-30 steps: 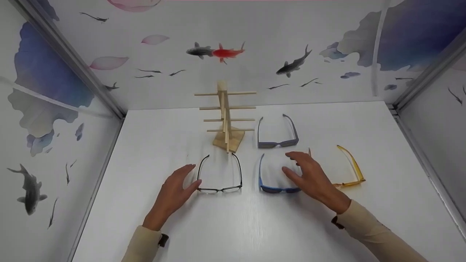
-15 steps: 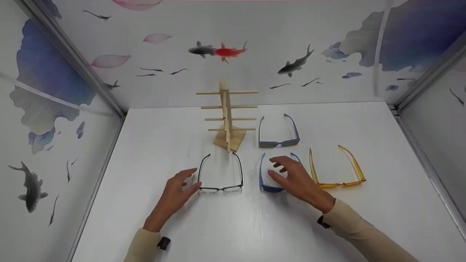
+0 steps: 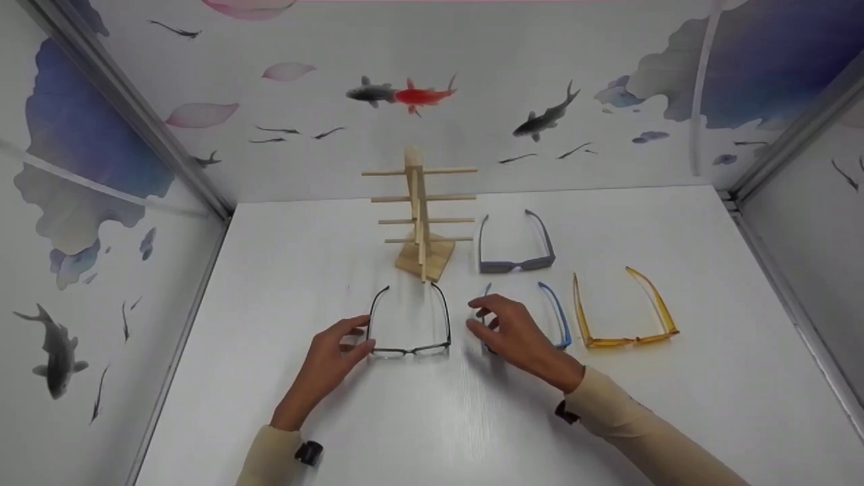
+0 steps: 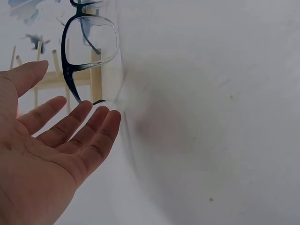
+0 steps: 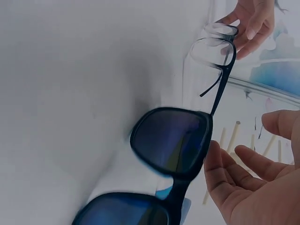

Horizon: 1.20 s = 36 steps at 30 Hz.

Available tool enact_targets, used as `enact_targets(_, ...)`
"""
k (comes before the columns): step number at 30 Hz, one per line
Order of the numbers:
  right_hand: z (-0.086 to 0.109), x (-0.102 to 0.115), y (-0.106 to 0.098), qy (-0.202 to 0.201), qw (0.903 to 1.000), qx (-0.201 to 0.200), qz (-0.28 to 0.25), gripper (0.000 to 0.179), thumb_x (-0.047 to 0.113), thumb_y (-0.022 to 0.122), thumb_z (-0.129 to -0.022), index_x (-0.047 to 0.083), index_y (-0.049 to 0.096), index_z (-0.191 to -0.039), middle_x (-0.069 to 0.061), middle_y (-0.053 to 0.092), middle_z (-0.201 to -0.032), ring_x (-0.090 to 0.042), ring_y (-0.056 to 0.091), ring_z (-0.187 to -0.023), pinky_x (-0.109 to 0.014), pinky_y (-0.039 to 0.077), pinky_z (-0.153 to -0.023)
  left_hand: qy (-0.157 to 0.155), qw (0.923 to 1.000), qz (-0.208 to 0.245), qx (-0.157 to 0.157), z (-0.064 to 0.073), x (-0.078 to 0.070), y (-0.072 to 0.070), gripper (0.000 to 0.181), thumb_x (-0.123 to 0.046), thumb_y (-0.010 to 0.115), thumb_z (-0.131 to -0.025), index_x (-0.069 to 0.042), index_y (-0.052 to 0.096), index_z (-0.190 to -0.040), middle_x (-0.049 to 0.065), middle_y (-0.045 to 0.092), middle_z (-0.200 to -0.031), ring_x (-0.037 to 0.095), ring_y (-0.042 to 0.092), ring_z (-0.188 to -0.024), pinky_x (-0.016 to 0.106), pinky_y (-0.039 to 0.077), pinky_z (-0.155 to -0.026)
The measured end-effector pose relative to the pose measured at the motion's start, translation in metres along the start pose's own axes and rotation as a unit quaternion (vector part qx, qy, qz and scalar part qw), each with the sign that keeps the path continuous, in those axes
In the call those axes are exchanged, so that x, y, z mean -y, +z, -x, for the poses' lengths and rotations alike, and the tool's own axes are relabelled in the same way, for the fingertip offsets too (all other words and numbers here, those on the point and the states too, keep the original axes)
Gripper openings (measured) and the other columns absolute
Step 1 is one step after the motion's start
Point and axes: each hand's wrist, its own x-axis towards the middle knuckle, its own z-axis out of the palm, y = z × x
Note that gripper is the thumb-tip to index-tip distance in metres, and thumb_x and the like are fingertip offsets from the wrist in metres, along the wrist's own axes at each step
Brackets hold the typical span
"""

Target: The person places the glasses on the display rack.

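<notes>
Black-framed clear eyeglasses (image 3: pixel 410 351) lie on the white table with their temples pointing away. My left hand (image 3: pixel 335 352) is at their left side, its thumb tip right at the hinge corner and its fingers along the temple. In the left wrist view the fingers (image 4: pixel 96 129) are loosely spread, apart from the thumb. My right hand (image 3: pixel 516 334) hovers over the left part of the blue sunglasses (image 3: pixel 559 317), hiding much of the front. Dark lenses of these sunglasses (image 5: pixel 173 140) show beside the relaxed right fingers (image 5: pixel 218 176) in the right wrist view.
A wooden display stand (image 3: pixel 422 229) with several horizontal pegs rises behind the eyeglasses. Grey glasses (image 3: pixel 516 265) lie to its right, and yellow glasses (image 3: pixel 631 342) lie farther right. Printed walls (image 3: pixel 472 54) enclose the table (image 3: pixel 418 432) at the back and sides.
My right hand has moved left from between the yellow glasses and blue sunglasses, uncovering the yellow pair. My left hand has edged slightly right, closer around the eyeglasses' left temple.
</notes>
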Motion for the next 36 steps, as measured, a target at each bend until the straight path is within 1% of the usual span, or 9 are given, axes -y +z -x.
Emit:
enact_targets(8, -0.005, 0.004, 0.012, 0.02, 0.9995, -0.015, -0.021, 0.028, 0.012, 0.074, -0.106, -0.004, 0.074, -0.129, -0.022, 0.075, -0.124, -0.024, 0.072, -0.099, -0.036, 0.062, -0.083, -0.003, 0.9999, 0.005, -0.014, 0.004, 0.005, 0.006, 0.049, -0.012, 0.08, -0.103, -0.001, 0.066, -0.148, 0.014, 0.072, -0.141, 0.031, 0.069, -0.127, 0.047, 0.062, -0.101)
enact_targets(10, -0.006, 0.006, 0.014, 0.03, 0.9989, -0.016, -0.032, 0.027, 0.011, 0.073, -0.106, -0.003, 0.074, -0.129, -0.022, 0.076, -0.123, -0.023, 0.073, -0.09, -0.032, 0.061, -0.074, -0.005, 0.9998, 0.01, -0.018, 0.006, 0.006, 0.007, 0.049, -0.011, 0.08, -0.102, -0.001, 0.066, -0.148, 0.015, 0.073, -0.138, 0.03, 0.07, -0.126, 0.046, 0.062, -0.101)
enact_targets(14, -0.007, 0.008, 0.018, 0.077, 0.9942, 0.003, -0.075, 0.028, 0.01, 0.07, -0.106, -0.005, 0.073, -0.13, -0.021, 0.075, -0.123, -0.022, 0.071, -0.069, -0.028, 0.055, -0.055, -0.004, 0.9996, 0.013, -0.026, 0.008, 0.007, 0.011, 0.05, -0.011, 0.081, -0.101, -0.001, 0.067, -0.148, 0.013, 0.075, -0.133, 0.028, 0.071, -0.121, 0.045, 0.063, -0.098)
enact_targets(18, -0.005, 0.007, 0.024, 0.105, 0.9888, 0.036, -0.1, 0.032, 0.011, 0.069, -0.107, -0.007, 0.069, -0.134, -0.02, 0.073, -0.122, -0.017, 0.069, -0.062, -0.028, 0.056, -0.051, -0.001, 0.9993, 0.013, -0.035, 0.009, 0.009, 0.016, 0.048, -0.011, 0.081, -0.101, 0.0, 0.067, -0.146, 0.012, 0.076, -0.13, 0.026, 0.072, -0.117, 0.044, 0.063, -0.096)
enact_targets(23, -0.003, 0.002, 0.029, 0.1, 0.9875, 0.049, -0.111, 0.036, 0.011, 0.067, -0.107, -0.01, 0.067, -0.137, -0.019, 0.075, -0.116, -0.014, 0.067, -0.057, -0.043, 0.061, -0.051, 0.003, 0.999, 0.016, -0.042, 0.009, 0.013, 0.019, 0.047, -0.011, 0.08, -0.102, 0.001, 0.067, -0.146, 0.012, 0.076, -0.128, 0.025, 0.072, -0.115, 0.042, 0.063, -0.096)
enact_targets(25, -0.003, 0.001, 0.03, 0.099, 0.9874, 0.051, -0.112, 0.037, 0.01, 0.066, -0.108, -0.011, 0.065, -0.139, -0.019, 0.076, -0.114, -0.013, 0.066, -0.054, -0.045, 0.061, -0.051, 0.003, 0.999, 0.014, -0.043, 0.009, 0.013, 0.019, 0.048, -0.013, 0.08, -0.103, 0.001, 0.066, -0.147, 0.011, 0.076, -0.127, 0.025, 0.072, -0.115, 0.04, 0.063, -0.095)
enact_targets(26, -0.003, 0.001, 0.03, 0.1, 0.9875, 0.053, -0.11, 0.038, 0.009, 0.065, -0.108, -0.012, 0.065, -0.139, -0.02, 0.076, -0.113, -0.012, 0.066, -0.052, -0.044, 0.061, -0.05, 0.002, 0.9989, 0.013, -0.045, 0.009, 0.013, 0.019, 0.049, -0.014, 0.08, -0.103, 0.001, 0.066, -0.148, 0.01, 0.076, -0.126, 0.025, 0.072, -0.115, 0.039, 0.063, -0.095)
enact_targets(31, -0.006, 0.002, 0.033, 0.092, 0.9893, 0.056, -0.098, 0.036, 0.003, 0.062, -0.107, -0.014, 0.064, -0.138, -0.023, 0.078, -0.106, -0.008, 0.063, -0.048, -0.027, 0.054, -0.046, -0.007, 0.9982, 0.011, -0.059, 0.009, 0.012, 0.02, 0.047, -0.015, 0.079, -0.104, 0.001, 0.067, -0.147, 0.005, 0.077, -0.118, 0.022, 0.07, -0.11, 0.031, 0.062, -0.09)
enact_targets(36, -0.01, 0.005, 0.032, 0.092, 0.9905, 0.049, -0.089, 0.034, -0.001, 0.061, -0.105, -0.016, 0.065, -0.136, -0.022, 0.078, -0.101, -0.005, 0.062, -0.049, -0.024, 0.051, -0.045, -0.012, 0.9973, 0.018, -0.071, 0.006, 0.011, 0.022, 0.044, -0.015, 0.076, -0.106, 0.003, 0.068, -0.145, 0.006, 0.077, -0.114, 0.022, 0.07, -0.106, 0.027, 0.061, -0.086)
